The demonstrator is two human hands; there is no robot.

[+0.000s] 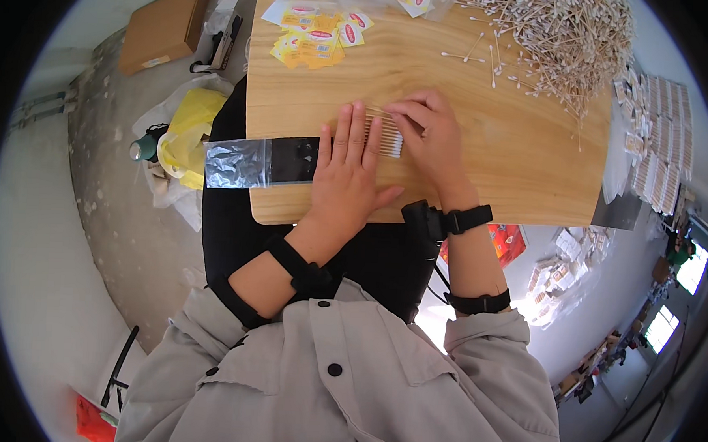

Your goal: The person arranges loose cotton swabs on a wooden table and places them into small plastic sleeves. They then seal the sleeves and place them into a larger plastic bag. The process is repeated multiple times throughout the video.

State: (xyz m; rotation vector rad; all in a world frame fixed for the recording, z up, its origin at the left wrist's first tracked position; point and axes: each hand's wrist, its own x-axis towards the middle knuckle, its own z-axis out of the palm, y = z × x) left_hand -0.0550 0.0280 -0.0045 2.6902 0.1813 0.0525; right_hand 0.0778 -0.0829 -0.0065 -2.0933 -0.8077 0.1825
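Observation:
My left hand (347, 169) lies flat with fingers stretched out, across the right end of a dark strip (295, 160) and the left side of a row of cotton swabs (392, 137). The swabs lie side by side on the wooden table, their white tips toward me. At the row's far end, my right hand (430, 133) is closed in a pinch, thumb and forefinger on the swabs. How many it grips is hidden. A clear plastic bag (236, 164) lies at the strip's left end, partly past the table edge.
A large heap of loose cotton swabs (564, 33) covers the far right of the table (514, 165), with a few strays beside it. Yellow and white labels (318, 42) lie far left. Bundled packs (658, 139) stand beyond the right edge. A yellow bag (192, 131) sits left, below the table.

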